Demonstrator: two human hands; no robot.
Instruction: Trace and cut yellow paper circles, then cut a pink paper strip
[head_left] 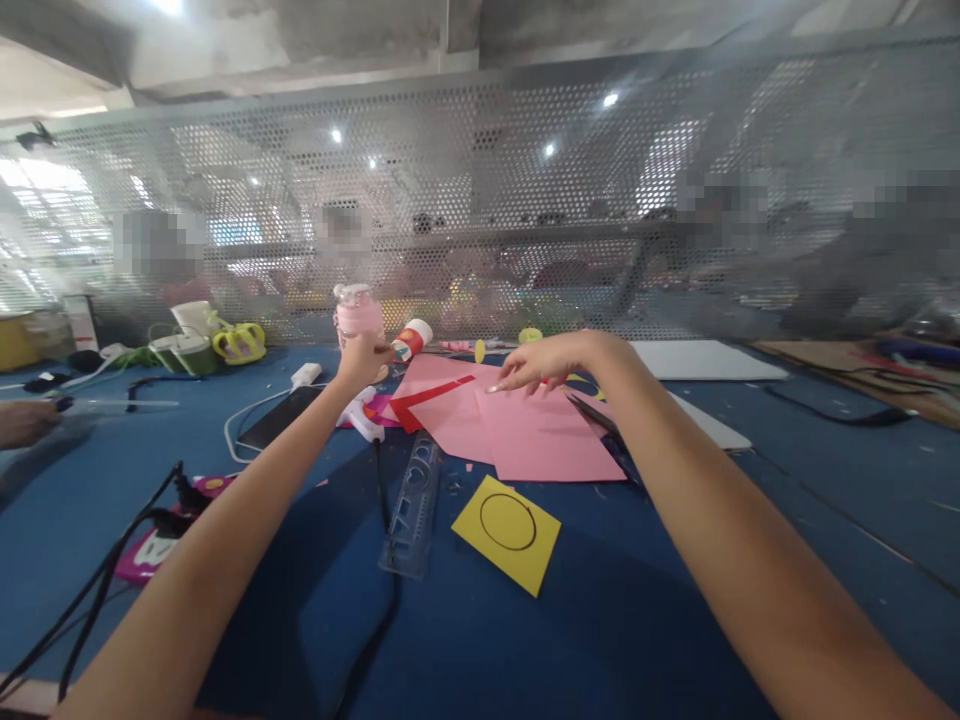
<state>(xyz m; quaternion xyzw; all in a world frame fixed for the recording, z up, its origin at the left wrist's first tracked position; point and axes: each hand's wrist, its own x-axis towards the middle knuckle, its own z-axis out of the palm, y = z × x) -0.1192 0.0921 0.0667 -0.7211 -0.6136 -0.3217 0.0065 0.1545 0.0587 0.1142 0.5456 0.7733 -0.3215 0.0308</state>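
- The left hand is beside the pink bottle and covers its low part. Its fingers point at a red and white paper cup. I cannot tell if they grip anything, because the fingertips are hard to see.
- The right hand is loose and open, palm down, above the pink paper. It hides some small red and yellow bits.
- The right arm covers part of a dark, pointy thing on the pink paper. I cannot tell for sure what it is.
- The left arm hides part of a flat black thing and part of a purple plug strip.
- At the left edge, another person's hand is cut off.
- People behind the gray metal wall look blurry through its many little round holes.
- The pink paper is flat, in sheets that overlap, with a bent red strip on top.
- Nearer, a yellow square card has a black circle drawn on it.
- Beside it, a clear ruler has shapes cut out and lies over a black cord.
- The table is dark blue.
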